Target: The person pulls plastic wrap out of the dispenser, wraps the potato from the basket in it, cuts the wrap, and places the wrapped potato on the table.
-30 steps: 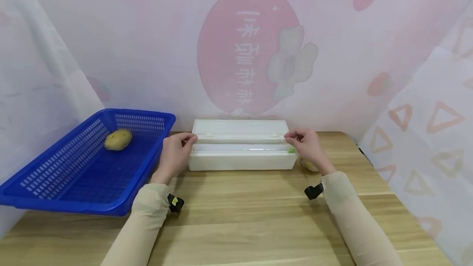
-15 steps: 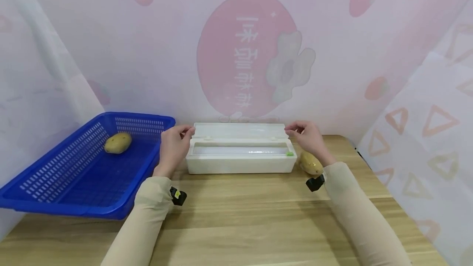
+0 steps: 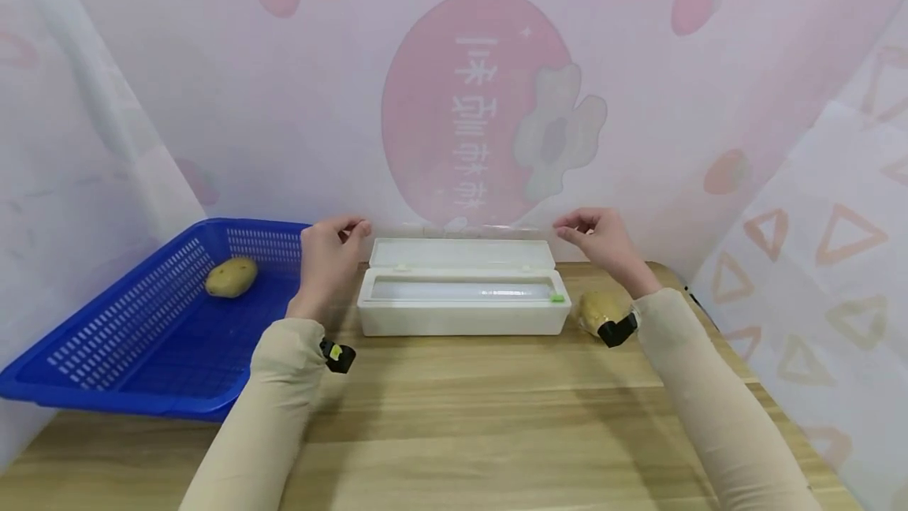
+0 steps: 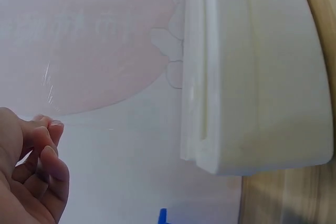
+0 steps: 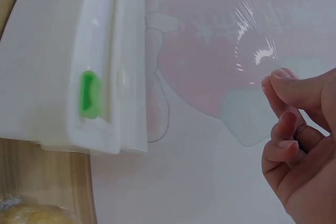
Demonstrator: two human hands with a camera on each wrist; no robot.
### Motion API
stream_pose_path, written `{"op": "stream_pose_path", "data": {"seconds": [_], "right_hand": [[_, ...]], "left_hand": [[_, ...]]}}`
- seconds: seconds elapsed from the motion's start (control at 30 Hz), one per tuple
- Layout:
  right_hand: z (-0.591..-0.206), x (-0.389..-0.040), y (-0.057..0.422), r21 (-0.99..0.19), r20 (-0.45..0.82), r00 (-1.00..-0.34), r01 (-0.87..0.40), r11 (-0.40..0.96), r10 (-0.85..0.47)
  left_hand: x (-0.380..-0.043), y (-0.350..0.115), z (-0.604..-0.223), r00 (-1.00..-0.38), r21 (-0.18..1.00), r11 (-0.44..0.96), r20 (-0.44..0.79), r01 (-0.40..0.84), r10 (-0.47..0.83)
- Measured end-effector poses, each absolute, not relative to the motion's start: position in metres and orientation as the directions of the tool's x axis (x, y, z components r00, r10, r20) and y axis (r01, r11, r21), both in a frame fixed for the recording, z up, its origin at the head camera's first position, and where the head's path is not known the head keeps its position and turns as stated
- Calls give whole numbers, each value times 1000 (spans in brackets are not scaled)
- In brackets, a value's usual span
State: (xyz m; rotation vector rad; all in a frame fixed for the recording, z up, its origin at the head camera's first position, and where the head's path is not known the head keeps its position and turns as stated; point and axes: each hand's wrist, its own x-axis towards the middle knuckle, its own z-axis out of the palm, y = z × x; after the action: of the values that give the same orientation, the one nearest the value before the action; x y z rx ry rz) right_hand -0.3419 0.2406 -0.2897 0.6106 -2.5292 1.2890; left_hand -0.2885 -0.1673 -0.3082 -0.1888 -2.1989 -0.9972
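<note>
Between both hands a clear sheet of cling film is stretched, seen mostly by its glints. My left hand pinches one end between thumb and fingertips, above the left end of a white cling film box. At the other end, my right hand pinches the film by thumb and forefinger, above the box's right end. The box's lid stands raised at the back, a roll of film shows inside, and a green slide cutter sits at the right of its front edge.
A blue plastic basket at the left holds a potato. Right of the box, a film-wrapped potato lies on the wooden table, partly behind the right wrist camera. A printed cloth hangs close behind the box.
Both hands have risen and moved back from the box's front opening to above its raised lid, carrying the film with them. The wrapped potato has come more into view.
</note>
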Motion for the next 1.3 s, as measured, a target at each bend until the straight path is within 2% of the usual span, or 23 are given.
{"op": "stream_pose_path", "data": {"seconds": [0.13,0.37,0.93,1.3], "right_hand": [[-282,-342,241,-719,400,-886,-463,518,-236],[-267,-338,244,-713,424,-881,-467,524,-209],[-236,-344,247,-765,460,-872,-484,426,-166],[-202,-348,236,-703,543,-836,-506,499,-83]], "left_hand": [[-289,-169,-300,-715,579,691,687,433,-128],[-288,-171,-288,-704,562,685,703,463,-102],[-291,-180,-246,-735,539,688,678,486,-12],[-305,-179,-212,-700,499,714,714,491,-18]]}}
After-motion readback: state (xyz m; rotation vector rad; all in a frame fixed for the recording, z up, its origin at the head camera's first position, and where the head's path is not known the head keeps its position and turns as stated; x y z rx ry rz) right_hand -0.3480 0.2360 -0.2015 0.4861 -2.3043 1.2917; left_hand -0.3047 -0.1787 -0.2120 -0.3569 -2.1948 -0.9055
